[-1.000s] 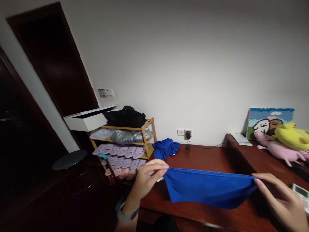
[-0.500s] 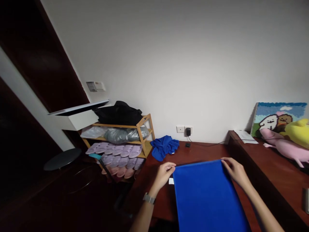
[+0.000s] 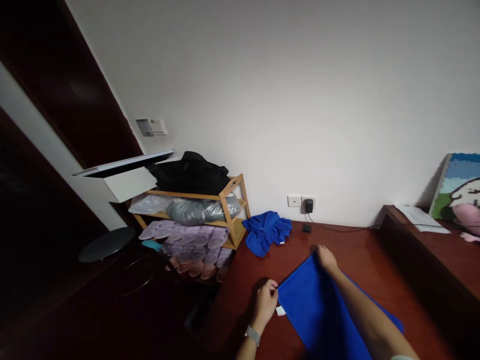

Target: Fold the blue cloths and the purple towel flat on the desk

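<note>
A flat blue cloth lies over the red-brown desk, slanting toward the lower right. Its far left corner is pinched by my left hand, close to a small white tag at the cloth's side. On the far edge my right hand grips the cloth, and that forearm crosses above the rest of it. The cloth's near end runs out of view at the bottom. Beyond my left hand, a second blue cloth sits crumpled near the wall.
To the left, a wooden rack holds lilac slippers, plastic-wrapped bundles and a black bag. A black plug with a cable is in the wall socket. On the right, a raised ledge carries papers and a pink plush toy.
My right hand has moved left and inward with its edge of the cloth, so the cloth has turned and folds under my forearm. My left hand has come slightly lower. The view has shifted left.
</note>
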{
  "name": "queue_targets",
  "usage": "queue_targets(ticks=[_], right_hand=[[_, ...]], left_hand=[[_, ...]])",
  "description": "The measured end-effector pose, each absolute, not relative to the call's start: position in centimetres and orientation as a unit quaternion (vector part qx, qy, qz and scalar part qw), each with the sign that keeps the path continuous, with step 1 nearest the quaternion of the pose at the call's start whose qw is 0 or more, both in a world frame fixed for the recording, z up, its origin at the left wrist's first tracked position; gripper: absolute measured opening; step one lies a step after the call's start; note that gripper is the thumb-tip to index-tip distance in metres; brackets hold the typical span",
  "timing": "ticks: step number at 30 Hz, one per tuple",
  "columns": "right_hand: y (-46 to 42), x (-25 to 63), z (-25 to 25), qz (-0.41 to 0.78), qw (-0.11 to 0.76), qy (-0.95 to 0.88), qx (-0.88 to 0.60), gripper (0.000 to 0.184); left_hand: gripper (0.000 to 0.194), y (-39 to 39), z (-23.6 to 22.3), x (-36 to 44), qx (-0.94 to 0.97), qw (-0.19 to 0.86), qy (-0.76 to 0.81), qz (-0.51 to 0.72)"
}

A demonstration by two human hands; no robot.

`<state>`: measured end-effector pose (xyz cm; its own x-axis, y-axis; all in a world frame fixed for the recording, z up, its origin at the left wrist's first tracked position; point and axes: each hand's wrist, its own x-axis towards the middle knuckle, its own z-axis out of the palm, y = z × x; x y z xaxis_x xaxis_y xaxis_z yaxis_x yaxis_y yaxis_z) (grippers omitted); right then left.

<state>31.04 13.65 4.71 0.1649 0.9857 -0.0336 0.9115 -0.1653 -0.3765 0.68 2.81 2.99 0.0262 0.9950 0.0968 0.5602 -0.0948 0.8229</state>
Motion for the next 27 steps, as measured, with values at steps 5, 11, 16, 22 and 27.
queue_targets(ticks=[5,11,16,22,27], right_hand=[[16.6,21.9,4.6,0.152,0.182,-0.706,-0.668,0.032],[9.5,17.3,3.4,0.151,0.254,-0.762,-0.576,0.048],[-2.3,26.4,-2.0,0.055,0.243,-0.687,-0.683,0.058],[-9.9,33.4,-4.7,0.067,0.154,-0.659,-0.733,0.071],[-12.1,33.4,-3.7,0.075,0.144,-0.656,-0.737,0.07]], left_hand=[[0.028,-1.0,3.0,-2.1,0.687,0.154,0.663,0.255],[0.033,-6.2,2.3,-4.0,0.692,0.121,0.675,0.224],[0.03,-7.8,1.6,-4.5,0.696,0.117,0.662,0.253],[0.027,-8.3,2.0,-3.4,0.696,0.098,0.662,0.261],[0.031,-10.0,2.3,-3.0,0.697,0.102,0.666,0.244]])
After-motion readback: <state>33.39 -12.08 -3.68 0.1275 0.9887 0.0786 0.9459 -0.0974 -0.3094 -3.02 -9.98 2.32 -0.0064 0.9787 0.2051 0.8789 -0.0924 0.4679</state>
